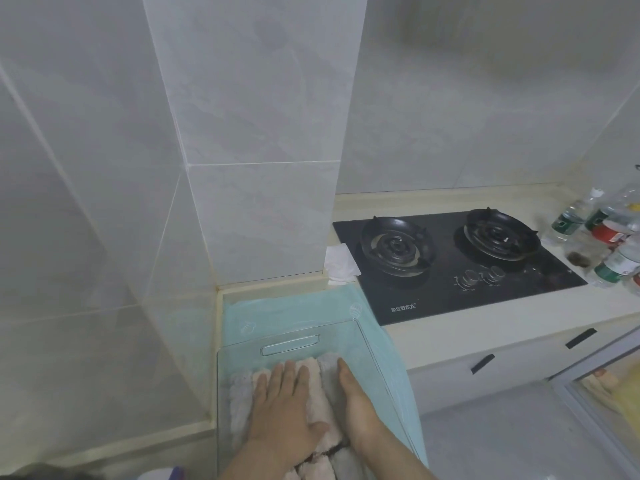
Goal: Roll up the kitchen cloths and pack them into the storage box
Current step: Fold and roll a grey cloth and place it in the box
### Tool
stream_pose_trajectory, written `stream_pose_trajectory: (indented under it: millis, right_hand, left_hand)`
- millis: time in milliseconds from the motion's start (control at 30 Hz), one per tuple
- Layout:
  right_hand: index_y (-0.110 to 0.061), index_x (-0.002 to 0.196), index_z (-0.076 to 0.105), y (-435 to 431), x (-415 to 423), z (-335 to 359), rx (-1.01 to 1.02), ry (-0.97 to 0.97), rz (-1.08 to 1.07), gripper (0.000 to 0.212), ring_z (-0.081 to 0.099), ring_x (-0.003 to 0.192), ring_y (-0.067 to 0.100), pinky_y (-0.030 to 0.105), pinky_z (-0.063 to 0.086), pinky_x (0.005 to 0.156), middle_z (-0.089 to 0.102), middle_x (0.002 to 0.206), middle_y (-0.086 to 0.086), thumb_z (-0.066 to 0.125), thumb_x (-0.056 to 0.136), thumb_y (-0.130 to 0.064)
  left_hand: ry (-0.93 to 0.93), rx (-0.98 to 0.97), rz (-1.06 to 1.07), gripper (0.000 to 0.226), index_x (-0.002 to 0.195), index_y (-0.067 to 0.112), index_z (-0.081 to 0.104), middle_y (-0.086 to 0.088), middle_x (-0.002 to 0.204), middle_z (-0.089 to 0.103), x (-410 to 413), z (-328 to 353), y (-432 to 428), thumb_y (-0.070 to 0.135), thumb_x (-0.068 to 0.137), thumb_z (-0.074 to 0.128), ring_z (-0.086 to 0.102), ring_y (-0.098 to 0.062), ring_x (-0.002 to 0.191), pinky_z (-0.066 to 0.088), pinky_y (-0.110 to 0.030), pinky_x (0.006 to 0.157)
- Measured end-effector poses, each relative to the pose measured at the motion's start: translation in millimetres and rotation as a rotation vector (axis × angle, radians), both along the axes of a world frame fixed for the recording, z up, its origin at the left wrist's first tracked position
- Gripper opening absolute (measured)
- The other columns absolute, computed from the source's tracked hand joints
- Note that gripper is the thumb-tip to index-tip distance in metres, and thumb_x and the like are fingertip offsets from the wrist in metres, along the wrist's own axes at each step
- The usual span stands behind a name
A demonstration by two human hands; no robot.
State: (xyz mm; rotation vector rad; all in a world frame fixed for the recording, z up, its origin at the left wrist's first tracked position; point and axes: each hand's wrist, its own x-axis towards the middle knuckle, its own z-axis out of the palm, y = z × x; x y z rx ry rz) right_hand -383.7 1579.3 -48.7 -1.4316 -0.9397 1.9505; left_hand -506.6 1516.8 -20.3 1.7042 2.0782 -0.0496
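– Where are the cloths?

– Rolled kitchen cloths [314,400], pale pink and grey, lie side by side inside the clear storage box [242,348], their ends towards its far wall, which has a slot handle.

– And the grips?

– The left grip [287,396] lies palm down on the pink rolls with its fingers straight and spread and its thumb out to the side. It presses on them and clasps nothing. The right grip [353,400] stands on its edge against the grey roll [329,370] on the right, fingers straight and together, closed on nothing.

– What is under the box?

– A teal towel [294,303] with small white leaf prints, spread on the pale surface [467,337] at the foot of a grey tiled pillar [256,133].

– Further out?

– To the right, a black glass gas hob [450,292] sits in the surface, with two burners [396,249] and two knobs [481,275]. Its front edge carries a white brand mark [403,308] in Chinese characters too small for me to read. A crumpled white sheet [341,265] lies between pillar and hob.

– Any labels?

– Plastic bottles [568,221] at the far right have green and red labels, but the writing is too blurred to read. Below the surface are white drawers with black handles [483,363].
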Motion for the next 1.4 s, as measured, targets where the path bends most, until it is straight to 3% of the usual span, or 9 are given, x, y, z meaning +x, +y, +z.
stream_pose_trajectory:
  millis: [167, 467, 600, 767, 900, 1000, 1067, 1200, 1400]
  right_hand:
    - [-0.008, 0.126, 0.057, 7.7, -7.1, 1.4, -0.05, 0.11, -0.024, 0.055, 0.061, 0.11, 0.013, 0.024, 0.05, 0.092, 0.063, 0.125, 0.009, 0.041, 0.096, -0.051]
    - [-0.004, 0.103, 0.065, 3.6, -4.9, 13.9, -0.112, 0.094, -0.038, 0.05, 0.063, 0.086, 0.016, 0.026, 0.048, 0.072, 0.071, 0.09, 0.011, 0.036, 0.1, -0.044]
    - [-0.024, 0.126, 0.058, -0.9, -11.5, 17.5, 0.084, -0.224, 0.039, 0.05, 0.056, 0.114, 0.01, 0.034, 0.04, 0.107, 0.06, 0.127, -0.001, 0.037, 0.093, -0.055]
    - [-0.021, 0.126, 0.051, -1.4, -11.4, 33.3, 0.387, -0.536, 0.243, 0.044, 0.052, 0.117, 0.014, 0.032, 0.037, 0.105, 0.056, 0.126, -0.003, 0.026, 0.098, -0.044]
    - [-0.02, 0.086, 0.058, -9.4, -0.3, 78.1, 0.537, -0.57, 0.242, 0.029, 0.054, 0.087, 0.013, 0.017, 0.039, 0.074, 0.058, 0.088, -0.006, 0.034, 0.1, -0.027]
    - [-0.005, 0.096, 0.06, -7.0, 11.4, 123.6, 0.45, -0.393, 0.143, 0.035, 0.057, 0.094, 0.026, 0.027, 0.04, 0.076, 0.061, 0.097, 0.008, 0.036, 0.098, -0.029]
    - [-0.013, 0.096, 0.061, -4.1, 15.2, 154.6, 0.387, -0.276, 0.08, 0.029, 0.06, 0.093, 0.024, 0.033, 0.046, 0.08, 0.064, 0.104, 0.009, 0.037, 0.1, -0.028]
    - [-0.016, 0.09, 0.064, -0.5, 16.6, 205.6, 0.419, -0.183, 0.03, 0.021, 0.064, 0.087, 0.023, 0.039, 0.052, 0.089, 0.068, 0.1, 0.009, 0.045, 0.097, -0.021]
    - [-0.015, 0.096, 0.067, -20.2, 40.4, 255.2, 0.582, -0.049, 0.242, 0.019, 0.067, 0.098, 0.025, 0.039, 0.052, 0.092, 0.069, 0.107, 0.009, 0.049, 0.094, -0.019]
  left_hand:
    - [0.005, -0.017, -0.013, 0.101, 0.152, 0.023, -0.012, -0.003, 0.159, -0.021, 1.1, -1.4, 2.0, 0.067, 0.078, 0.04, -0.024, -0.021, 0.144, -0.016, -0.045, 0.116]
    - [0.06, -0.068, -0.018, 0.118, 0.151, 0.02, -0.015, -0.006, 0.158, -0.024, 7.3, -3.0, 3.4, 0.081, 0.068, 0.042, -0.027, -0.025, 0.143, -0.017, -0.05, 0.115]
    - [0.048, -0.063, 0.013, 0.121, 0.151, 0.023, -0.016, -0.003, 0.158, -0.024, 10.8, -2.4, 4.3, 0.085, 0.062, 0.038, -0.026, -0.023, 0.143, -0.017, -0.049, 0.115]
    - [0.038, -0.067, 0.028, 0.122, 0.151, 0.024, -0.014, -0.003, 0.158, -0.023, 11.5, 5.9, 3.1, 0.087, 0.06, 0.037, -0.026, -0.022, 0.144, -0.015, -0.049, 0.115]
    - [-0.122, 0.02, 0.035, 0.098, 0.153, 0.023, 0.006, -0.001, 0.162, -0.004, 8.1, 43.8, 0.8, 0.07, 0.076, 0.043, -0.009, -0.02, 0.148, -0.002, -0.041, 0.12]
    - [-0.461, 0.146, 0.197, 0.056, 0.142, 0.024, 0.041, 0.002, 0.151, 0.038, -5.0, 76.7, -3.4, 0.051, 0.093, 0.046, 0.031, -0.017, 0.141, 0.025, -0.032, 0.114]
    - [-0.731, 0.27, 0.357, 0.028, 0.111, 0.024, 0.063, 0.001, 0.123, 0.063, -15.5, 101.3, -6.7, 0.041, 0.097, 0.046, 0.055, -0.018, 0.119, 0.041, -0.035, 0.104]
    - [-1.069, 0.536, 0.641, 0.034, 0.093, 0.013, 0.065, -0.007, 0.092, 0.069, -29.2, 153.6, -19.0, 0.033, 0.101, 0.039, 0.064, -0.022, 0.09, 0.05, -0.036, 0.087]
    - [-1.093, 0.863, 0.714, 0.049, 0.094, 0.008, 0.064, -0.015, 0.095, 0.068, -7.2, 217.8, -58.9, 0.036, 0.104, 0.025, 0.064, -0.025, 0.09, 0.052, -0.037, 0.084]
